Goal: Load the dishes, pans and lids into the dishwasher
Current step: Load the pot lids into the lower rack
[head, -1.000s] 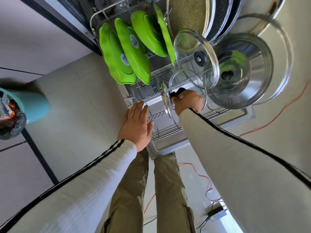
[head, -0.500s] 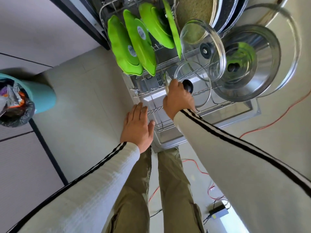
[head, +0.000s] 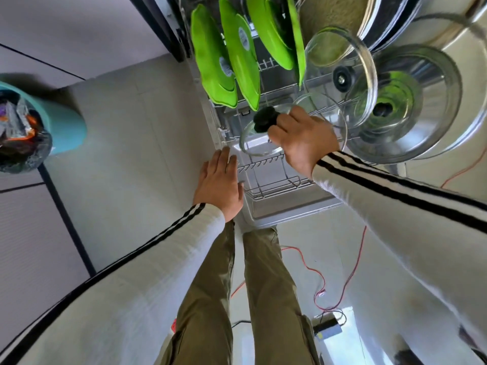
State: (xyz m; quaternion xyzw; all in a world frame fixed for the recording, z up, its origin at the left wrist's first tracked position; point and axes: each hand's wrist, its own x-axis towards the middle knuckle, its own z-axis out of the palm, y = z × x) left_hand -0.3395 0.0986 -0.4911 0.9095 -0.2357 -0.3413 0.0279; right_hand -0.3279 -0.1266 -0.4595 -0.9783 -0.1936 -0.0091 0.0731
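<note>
The dishwasher's wire rack [head: 274, 189] is pulled out below me. My right hand [head: 303, 139] holds a small glass lid [head: 253, 146] next to its black knob [head: 264, 118], over the rack's front part. My left hand [head: 220, 185] lies flat with straight fingers at the rack's left front corner. Several green plates [head: 229, 61] stand on edge at the back left. A second glass lid [head: 340, 72] and a large steel lid [head: 411, 106] stand to the right. Pans [head: 342, 14] stand upright behind them.
A teal bin [head: 60, 119] lined with a black bag of rubbish stands on the floor to the left. Red cables [head: 316, 275] and a small black box [head: 328, 329] lie on the floor behind my legs. The open dishwasher door [head: 287, 217] juts out in front of my feet.
My right hand has turned the small glass lid from edge-on to nearly flat, its knob now pointing left and up. The view has shifted closer. My left hand has stayed at the rack's corner.
</note>
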